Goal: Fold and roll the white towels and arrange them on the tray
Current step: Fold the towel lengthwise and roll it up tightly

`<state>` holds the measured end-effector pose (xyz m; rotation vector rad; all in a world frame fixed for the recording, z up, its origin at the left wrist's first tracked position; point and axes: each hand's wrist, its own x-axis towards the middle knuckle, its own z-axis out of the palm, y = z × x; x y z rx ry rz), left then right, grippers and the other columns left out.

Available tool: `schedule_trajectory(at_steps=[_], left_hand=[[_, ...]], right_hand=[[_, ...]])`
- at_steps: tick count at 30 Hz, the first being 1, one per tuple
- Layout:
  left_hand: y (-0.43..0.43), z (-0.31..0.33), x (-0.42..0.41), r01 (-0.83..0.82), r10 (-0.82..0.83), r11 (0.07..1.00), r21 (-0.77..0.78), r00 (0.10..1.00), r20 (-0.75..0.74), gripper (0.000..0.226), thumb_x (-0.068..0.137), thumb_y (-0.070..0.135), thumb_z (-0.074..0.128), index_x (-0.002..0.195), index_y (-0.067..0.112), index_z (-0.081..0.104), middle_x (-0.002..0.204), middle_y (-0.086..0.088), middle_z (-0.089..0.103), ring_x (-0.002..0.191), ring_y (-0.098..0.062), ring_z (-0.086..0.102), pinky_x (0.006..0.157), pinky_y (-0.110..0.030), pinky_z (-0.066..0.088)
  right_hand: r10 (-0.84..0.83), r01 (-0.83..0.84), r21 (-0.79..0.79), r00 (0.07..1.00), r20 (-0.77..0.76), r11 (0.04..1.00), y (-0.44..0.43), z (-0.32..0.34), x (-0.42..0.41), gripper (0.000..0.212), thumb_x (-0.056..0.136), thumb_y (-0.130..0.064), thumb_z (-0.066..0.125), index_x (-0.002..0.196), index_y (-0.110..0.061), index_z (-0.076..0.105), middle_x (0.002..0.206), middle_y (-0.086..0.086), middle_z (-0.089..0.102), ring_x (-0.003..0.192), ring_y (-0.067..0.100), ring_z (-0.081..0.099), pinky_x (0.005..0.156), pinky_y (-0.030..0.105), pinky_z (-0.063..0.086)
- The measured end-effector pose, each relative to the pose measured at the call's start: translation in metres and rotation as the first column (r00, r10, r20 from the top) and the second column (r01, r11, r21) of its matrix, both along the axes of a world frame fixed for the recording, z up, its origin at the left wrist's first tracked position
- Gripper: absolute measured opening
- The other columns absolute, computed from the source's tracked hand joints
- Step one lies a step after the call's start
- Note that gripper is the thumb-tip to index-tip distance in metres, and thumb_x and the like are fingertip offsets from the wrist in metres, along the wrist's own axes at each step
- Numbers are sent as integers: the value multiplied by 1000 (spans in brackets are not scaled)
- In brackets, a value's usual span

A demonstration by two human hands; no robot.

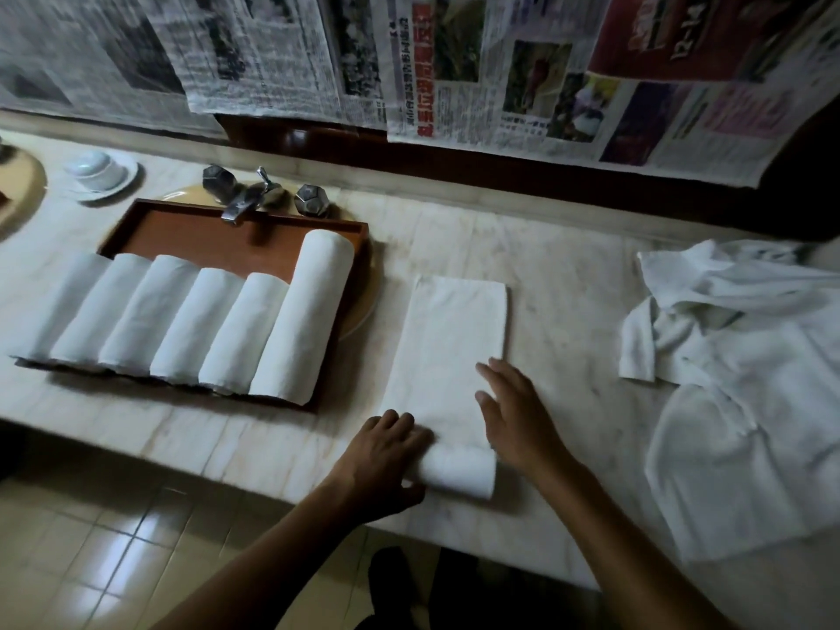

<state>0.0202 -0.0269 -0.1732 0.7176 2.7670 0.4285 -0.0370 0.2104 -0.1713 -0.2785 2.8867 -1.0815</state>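
A folded white towel [450, 338] lies as a long strip on the marble counter, its near end wound into a short roll [461, 475]. My left hand [382, 452] grips the roll's left end, fingers curled over the top and thumb under it. My right hand [516, 416] lies flat on the strip just beyond the roll's right end, fingers straight. To the left, a brown wooden tray [213, 229] holds several rolled white towels [300, 316] side by side.
A heap of loose white towels [745, 370] covers the counter at the right. Behind the tray are a chrome tap [247, 197] with two knobs and a white dish [100, 172]. Newspapers [500, 70] hang on the wall. The counter's front edge runs under my forearms.
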Motion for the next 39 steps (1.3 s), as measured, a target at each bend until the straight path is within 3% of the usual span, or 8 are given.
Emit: schedule_trajectory(at_steps=[3,8,13,20,26,33,36,39], left_hand=[[-1,0,1,15,-15,1000,-27,1000,-1,75,74,65,59,140,31,50,122,4,53,104,-21,48,91,-36,46],[-5,-1,-1,63,-65,997,-41,997,-38,75,70,59,62,136,26,52,118,2,54,102,-23,52,86,-38,48],[-26,1,7,101,-105,991,-89,993,-51,77,69,60,57,137,26,50,117,5,53,106,-22,52,87,-39,44],[-52,2,43,124,-124,992,23,992,-5,69,83,68,54,137,26,46,126,11,51,112,-14,50,96,-37,38],[-61,4,51,-23,-5,985,174,987,161,48,98,69,21,126,37,44,124,23,45,115,-2,43,99,-36,32],[-46,-3,43,-294,240,941,165,928,285,52,94,70,30,120,34,55,120,15,49,115,-12,40,90,-36,29],[-39,3,37,-334,291,936,108,911,293,30,103,52,44,117,30,58,115,12,49,115,-18,41,88,-37,31],[-41,5,29,-248,216,967,66,926,311,47,99,59,33,118,30,64,111,15,49,117,-20,45,94,-39,40]], right_hand=[[97,-97,25,995,16,995,-4,2,67,56,98,-49,46,147,-22,54,154,0,45,143,16,40,118,31,34],[247,-242,464,968,50,852,-11,-26,109,105,70,-59,75,157,-18,33,151,6,47,133,30,50,111,51,44],[218,-147,520,973,-77,841,-14,-23,117,89,72,-53,83,145,-17,48,132,3,57,114,27,61,104,50,49],[187,-145,496,982,-37,856,-26,-18,157,72,80,-50,68,144,-25,45,135,-4,53,115,21,56,103,43,46],[133,-118,491,991,3,863,-32,-9,159,66,88,-70,46,138,-28,51,131,-7,58,117,20,55,104,44,44],[81,-152,439,981,176,885,-37,14,144,63,93,-63,23,140,-29,48,142,-6,42,129,22,40,109,42,32],[36,-57,450,998,56,891,-43,17,142,53,95,-55,34,133,-25,57,134,-3,49,122,26,48,104,44,39],[66,-8,414,990,-127,910,-62,17,156,45,96,-35,52,138,-21,57,134,2,54,120,27,53,105,44,44]])
